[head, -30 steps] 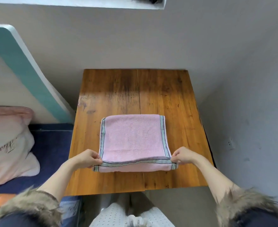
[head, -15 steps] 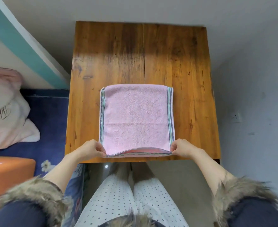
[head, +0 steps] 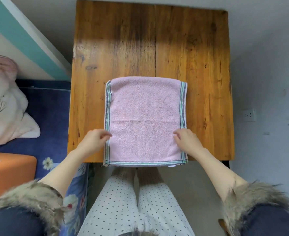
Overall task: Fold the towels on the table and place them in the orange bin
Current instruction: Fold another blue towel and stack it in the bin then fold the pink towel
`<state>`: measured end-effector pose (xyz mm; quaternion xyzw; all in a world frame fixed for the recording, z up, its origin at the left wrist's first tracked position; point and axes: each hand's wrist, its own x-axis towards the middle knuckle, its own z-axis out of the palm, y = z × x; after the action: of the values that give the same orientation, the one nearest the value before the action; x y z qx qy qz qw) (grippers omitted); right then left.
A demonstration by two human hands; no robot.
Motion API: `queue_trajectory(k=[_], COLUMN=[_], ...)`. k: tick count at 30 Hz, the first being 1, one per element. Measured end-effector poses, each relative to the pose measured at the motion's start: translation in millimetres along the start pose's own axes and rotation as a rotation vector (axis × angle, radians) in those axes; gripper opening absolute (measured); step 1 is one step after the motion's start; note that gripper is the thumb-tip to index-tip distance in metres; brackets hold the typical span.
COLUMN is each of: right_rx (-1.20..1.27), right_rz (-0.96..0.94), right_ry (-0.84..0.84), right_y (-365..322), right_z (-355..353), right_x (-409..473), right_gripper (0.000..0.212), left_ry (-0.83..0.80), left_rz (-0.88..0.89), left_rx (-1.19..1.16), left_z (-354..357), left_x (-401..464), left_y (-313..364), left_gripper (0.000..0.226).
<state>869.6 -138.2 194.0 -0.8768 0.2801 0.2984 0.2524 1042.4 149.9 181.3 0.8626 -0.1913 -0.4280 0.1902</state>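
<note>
Already folded at least once, the pink terry towel with green-and-grey striped borders (head: 145, 121) lies flat on the near half of the worn wooden table (head: 199, 65), its near hem running just over the table's front edge. I see a faint crease across it, roughly level with my hands. My left hand (head: 93, 142) sits at the towel's left striped border, fingers loosely curled and touching the edge — it does not look clamped on the cloth. My right hand (head: 187, 141) rests on the towel just inside the right border, fingers loosely bent and pressing down, holding nothing.

So, as I judge it, the task is partway through: this towel looks to need a further fold, and it has not yet gone into the glossy orange bin (head: 9, 174), which stands low at my left, well apart from the towel. No other towel shows on the table. Beyond the bin lie a dark blue floral bedcover (head: 51, 116) and a pale pink pillow (head: 4, 108).
</note>
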Motion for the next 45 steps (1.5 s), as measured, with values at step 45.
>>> queue_trajectory(k=[45], right_rx=[-0.276], right_rz=[-0.073], right_ry=[0.428], right_y=[-78.8], right_z=[36.8], right_x=[146.2], right_gripper=[0.072], left_ry=[0.669], left_rz=[0.079], left_rx=[-0.029], left_z=[-76.6], left_x=[167.9], left_y=[41.7], left_gripper=[0.029])
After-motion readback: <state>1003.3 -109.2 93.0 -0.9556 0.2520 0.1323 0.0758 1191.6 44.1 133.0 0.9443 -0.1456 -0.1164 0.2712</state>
